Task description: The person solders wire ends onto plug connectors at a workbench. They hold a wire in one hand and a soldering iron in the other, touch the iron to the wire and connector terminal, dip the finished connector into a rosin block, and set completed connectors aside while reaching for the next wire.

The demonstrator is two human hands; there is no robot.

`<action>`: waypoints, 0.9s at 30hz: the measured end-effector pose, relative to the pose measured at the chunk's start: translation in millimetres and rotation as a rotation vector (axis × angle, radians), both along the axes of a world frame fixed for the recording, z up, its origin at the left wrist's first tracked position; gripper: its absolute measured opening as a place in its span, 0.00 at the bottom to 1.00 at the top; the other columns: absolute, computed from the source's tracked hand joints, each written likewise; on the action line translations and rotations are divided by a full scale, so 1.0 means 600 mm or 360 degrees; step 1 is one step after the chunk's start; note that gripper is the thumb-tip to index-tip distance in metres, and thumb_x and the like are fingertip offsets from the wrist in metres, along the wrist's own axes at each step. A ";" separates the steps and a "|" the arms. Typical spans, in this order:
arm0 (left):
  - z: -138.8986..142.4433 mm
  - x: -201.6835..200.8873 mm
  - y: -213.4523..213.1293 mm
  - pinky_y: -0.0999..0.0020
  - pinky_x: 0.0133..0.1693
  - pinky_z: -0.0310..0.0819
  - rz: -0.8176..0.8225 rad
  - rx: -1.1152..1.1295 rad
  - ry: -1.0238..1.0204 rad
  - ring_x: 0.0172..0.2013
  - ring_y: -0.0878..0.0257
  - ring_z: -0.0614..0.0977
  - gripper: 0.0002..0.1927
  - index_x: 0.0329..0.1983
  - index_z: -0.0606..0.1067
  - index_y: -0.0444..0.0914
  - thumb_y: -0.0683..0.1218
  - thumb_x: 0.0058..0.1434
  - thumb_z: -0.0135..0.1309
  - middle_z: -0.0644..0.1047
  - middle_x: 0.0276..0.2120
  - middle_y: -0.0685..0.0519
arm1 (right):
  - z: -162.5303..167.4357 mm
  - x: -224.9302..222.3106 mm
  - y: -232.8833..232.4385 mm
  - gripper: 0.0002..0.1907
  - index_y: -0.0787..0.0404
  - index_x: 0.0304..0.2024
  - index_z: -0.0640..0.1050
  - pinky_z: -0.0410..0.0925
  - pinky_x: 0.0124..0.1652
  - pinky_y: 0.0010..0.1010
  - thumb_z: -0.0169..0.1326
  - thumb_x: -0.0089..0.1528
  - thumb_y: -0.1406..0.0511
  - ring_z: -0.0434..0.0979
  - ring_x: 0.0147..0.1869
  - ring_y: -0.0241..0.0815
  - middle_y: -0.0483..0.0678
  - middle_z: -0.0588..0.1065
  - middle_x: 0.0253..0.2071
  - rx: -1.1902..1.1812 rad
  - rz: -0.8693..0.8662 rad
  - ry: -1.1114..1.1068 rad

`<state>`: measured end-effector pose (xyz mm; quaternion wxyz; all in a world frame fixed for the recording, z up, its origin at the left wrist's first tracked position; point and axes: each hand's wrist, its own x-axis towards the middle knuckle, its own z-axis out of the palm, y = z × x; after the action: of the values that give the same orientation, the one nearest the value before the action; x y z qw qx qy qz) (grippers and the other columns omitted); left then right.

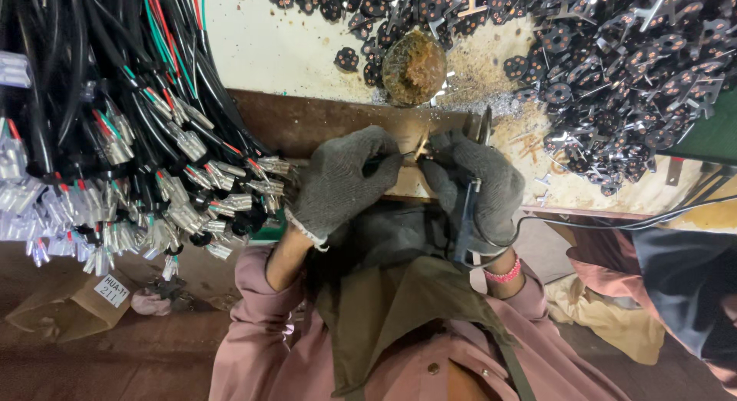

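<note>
Your left hand (342, 178), in a grey knit glove, pinches a thin black wire (395, 154) whose end meets a small brass terminal (421, 145) at the table's (292, 56) front edge. Your right hand (472, 182), gloved alike, closes its grip around a black-handled soldering iron (467, 217). Bundled black wires with clear-sleeved connectors (115, 140) hang at left; dark perforated discs (614, 63) lie heaped at upper right.

The pale, stained workbench (284, 56) carried a heap of small black round parts with metal tabs (614, 71) across its far right side. A rusty brown lump (414, 66) sat among metal shavings (491, 102), while bundled wires with clear-sleeved terminals (115, 140) covered its left end.
</note>
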<state>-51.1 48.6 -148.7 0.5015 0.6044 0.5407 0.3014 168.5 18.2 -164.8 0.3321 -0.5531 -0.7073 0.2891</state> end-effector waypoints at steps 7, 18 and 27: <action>-0.031 0.030 -0.023 0.53 0.36 0.76 -0.0043 0.0217 0.0222 0.36 0.45 0.82 0.05 0.39 0.74 0.39 0.44 0.63 0.59 0.78 0.35 0.46 | -0.014 0.011 -0.030 0.25 0.60 0.61 0.68 0.74 0.39 0.29 0.62 0.65 0.62 0.81 0.41 0.39 0.49 0.78 0.50 -0.0225 -0.0345 0.0603; -0.030 0.050 -0.037 0.53 0.35 0.76 -0.0006 0.0295 0.0372 0.35 0.45 0.82 0.05 0.42 0.75 0.39 0.45 0.68 0.57 0.77 0.36 0.44 | -0.063 0.117 -0.100 0.13 0.59 0.46 0.82 0.74 0.47 0.42 0.64 0.60 0.62 0.83 0.46 0.53 0.52 0.81 0.41 0.0053 0.0040 -0.0348; -0.029 0.047 -0.035 0.55 0.36 0.78 -0.0052 0.0304 0.0370 0.36 0.48 0.83 0.07 0.45 0.75 0.39 0.45 0.66 0.57 0.78 0.39 0.46 | -0.031 0.088 -0.067 0.13 0.61 0.45 0.82 0.75 0.46 0.39 0.65 0.60 0.63 0.84 0.44 0.52 0.52 0.81 0.40 -0.0015 0.0063 -0.0192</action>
<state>-23.0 27.5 -166.1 0.3805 0.6890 0.5540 0.2713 221.1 -22.0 -183.7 0.2804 -0.5570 -0.7354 0.2650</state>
